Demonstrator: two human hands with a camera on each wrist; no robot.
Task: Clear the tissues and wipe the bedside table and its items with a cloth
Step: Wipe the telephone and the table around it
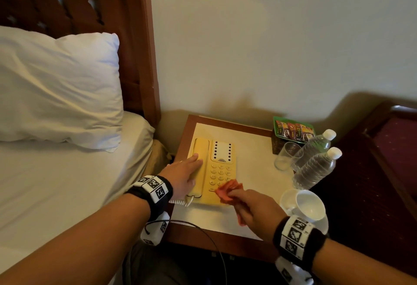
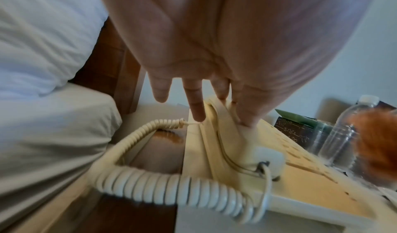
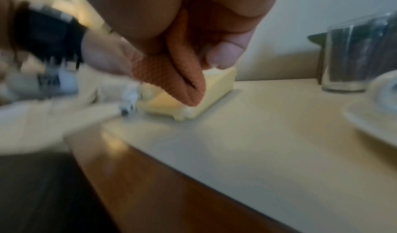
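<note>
Bedside, between a white-sheeted bed point(image 1: 56, 183) and a dark wooden piece on the right, stands the table point(image 1: 225, 241), brown-framed with a pale top. Nearest on its right corner sits a white cup point(image 1: 310, 204) on a saucer point(image 1: 322, 225). The right hand point(image 1: 253, 211) is just left of the cup, fingers curled round a bunched orange cloth point(image 1: 228, 191), gripping it; the cloth's free end lies on the near right corner of the yellow phone point(image 1: 222, 172), below the keypad. The right wrist view, blurred, shows the cloth point(image 3: 182, 82) pinched under the thumb and touching the phone's corner point(image 3: 217, 85). The left hand point(image 1: 182, 177) lies flat on the handset point(image 1: 199, 165), fingers straight and pressing down on it rather than wrapped round it. In the left wrist view the fingers point(image 2: 247, 112) rest along the handset point(image 2: 242, 145), with one finger beside the phone's left edge. A coiled cord point(image 2: 163, 187) loops from the handset's near end off the table's left side. Farther right stand two capped water bottles point(image 1: 316, 167), touching or nearly so, with a clear glass point(image 1: 286, 156) just beside them. Behind these, at the far right corner, is a dark box holding coloured sachets point(image 1: 293, 130). A pillow point(image 1: 56, 90) leans on the wooden headboard point(image 1: 140, 59), and the cream wall point(image 1: 270, 47) rises behind the table.
</note>
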